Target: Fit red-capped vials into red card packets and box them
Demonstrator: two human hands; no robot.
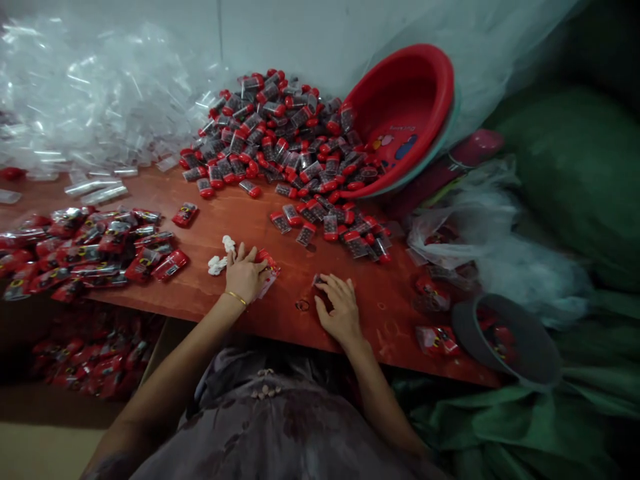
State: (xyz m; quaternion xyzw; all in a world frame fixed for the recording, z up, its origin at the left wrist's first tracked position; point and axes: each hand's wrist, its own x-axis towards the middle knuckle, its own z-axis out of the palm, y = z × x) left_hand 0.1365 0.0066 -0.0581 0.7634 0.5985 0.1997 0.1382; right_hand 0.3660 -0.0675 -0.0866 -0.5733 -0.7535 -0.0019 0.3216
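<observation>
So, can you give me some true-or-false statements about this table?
The red basin is tipped on its side. True.
The left hand rests on a red packet. True.
The right hand holds scissors. False: it lies open on the table, no scissors.
The red-capped containers sit in a cardboard box. False: they lie heaped loose on the table.
A bracelet circles the left wrist. True.

Both forearms reach forward, left hand [245, 273] loosely curled, right hand [341, 312] palm-down with fingers spread.
</observation>
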